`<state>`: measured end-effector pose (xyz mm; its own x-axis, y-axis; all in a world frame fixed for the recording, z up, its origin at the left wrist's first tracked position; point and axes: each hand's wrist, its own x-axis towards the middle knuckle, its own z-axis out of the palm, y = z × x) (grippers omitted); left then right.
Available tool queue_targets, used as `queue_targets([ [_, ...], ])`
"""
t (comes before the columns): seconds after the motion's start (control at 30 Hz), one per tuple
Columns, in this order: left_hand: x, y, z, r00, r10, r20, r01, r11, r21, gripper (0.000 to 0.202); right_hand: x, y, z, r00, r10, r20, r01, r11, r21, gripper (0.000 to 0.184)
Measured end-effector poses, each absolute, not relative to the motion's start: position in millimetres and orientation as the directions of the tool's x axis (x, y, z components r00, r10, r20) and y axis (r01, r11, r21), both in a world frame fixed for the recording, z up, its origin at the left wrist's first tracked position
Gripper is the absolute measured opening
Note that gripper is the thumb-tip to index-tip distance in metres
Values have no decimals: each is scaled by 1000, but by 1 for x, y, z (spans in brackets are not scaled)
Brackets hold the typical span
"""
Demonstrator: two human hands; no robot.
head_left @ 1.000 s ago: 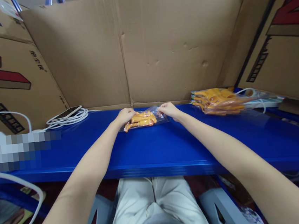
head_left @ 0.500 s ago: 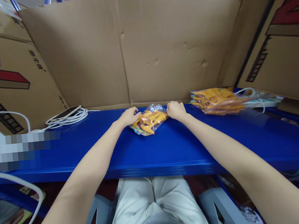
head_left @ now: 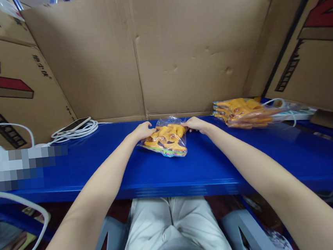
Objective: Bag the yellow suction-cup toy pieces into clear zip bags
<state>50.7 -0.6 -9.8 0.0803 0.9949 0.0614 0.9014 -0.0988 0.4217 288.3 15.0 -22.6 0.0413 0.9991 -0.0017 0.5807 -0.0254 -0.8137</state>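
Observation:
A clear plastic bag of orange pieces (head_left: 168,138) lies on the blue shelf (head_left: 159,173) in front of me, with a colourful printed edge along its near side. My left hand (head_left: 143,131) grips its upper left edge, with the thumb raised beside the plastic. At the upper right corner, my right hand (head_left: 197,124) pinches the bag between thumb and fingers. What the orange pieces are, I cannot make out; they look curved and moulded.
Several similar bags of orange pieces (head_left: 242,112) are piled at the right. A phone (head_left: 76,125) rests by a coiled white cable (head_left: 81,132) at the left. Cardboard (head_left: 177,53) stands upright behind, with printed boxes (head_left: 6,85) at the sides.
The bag has turned and spread out flatter, its printed edge now toward me. The fingers of my right hand have shifted from a curled fist to a pinch on the corner.

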Motion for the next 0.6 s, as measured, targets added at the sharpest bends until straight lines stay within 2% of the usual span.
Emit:
queue_targets([
  [0.1,50,-3,-8,97,995,-26,841,-68,536,36,286,15,-24,113,991,-69,438,-112,-892,29],
  [0.17,49,-1,-8,116,989,-88,788,-38,615,27,283,14,-23,112,990,-85,308,-116,-944,31],
  [0.27,48,9,-9,79,988,-134,737,32,675,27,279,12,-23,110,989,-94,140,-110,-984,34],
  [0.4,49,26,-11,-32,993,-111,671,104,734,23,276,10,-23,100,989,-105,69,-113,-991,32],
  [0.6,45,43,-6,6,971,-240,633,182,753,21,277,11,-27,44,992,-122,-29,-121,-992,28],
])
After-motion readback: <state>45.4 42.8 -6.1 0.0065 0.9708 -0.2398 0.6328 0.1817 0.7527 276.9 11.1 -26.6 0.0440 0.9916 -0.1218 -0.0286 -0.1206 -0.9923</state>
